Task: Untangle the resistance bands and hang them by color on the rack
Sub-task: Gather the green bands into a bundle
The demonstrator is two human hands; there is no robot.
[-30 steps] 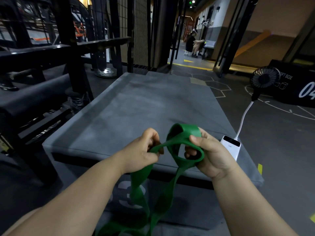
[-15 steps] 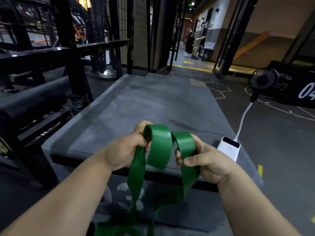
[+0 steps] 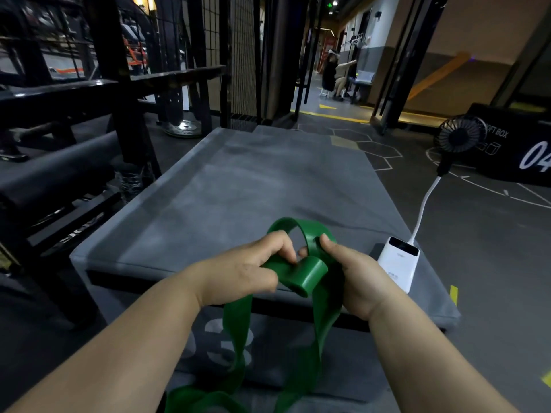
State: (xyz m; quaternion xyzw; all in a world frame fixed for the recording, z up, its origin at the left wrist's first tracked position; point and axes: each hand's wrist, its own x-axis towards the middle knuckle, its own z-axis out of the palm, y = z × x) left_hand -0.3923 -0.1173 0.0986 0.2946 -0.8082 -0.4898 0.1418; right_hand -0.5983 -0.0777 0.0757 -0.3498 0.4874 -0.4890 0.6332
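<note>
I'm pinching with my left hand (image 3: 247, 271) the green band (image 3: 301, 275), twisted above the near edge of the grey box (image 3: 238, 189), tails hanging down its front, right hand (image 3: 354, 278) gripping too; untangling step, next probably pulling the loop open.

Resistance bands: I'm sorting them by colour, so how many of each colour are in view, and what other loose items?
Green resistance band: 1
White power bank: 1
Black fan: 1
Total: 3
</note>
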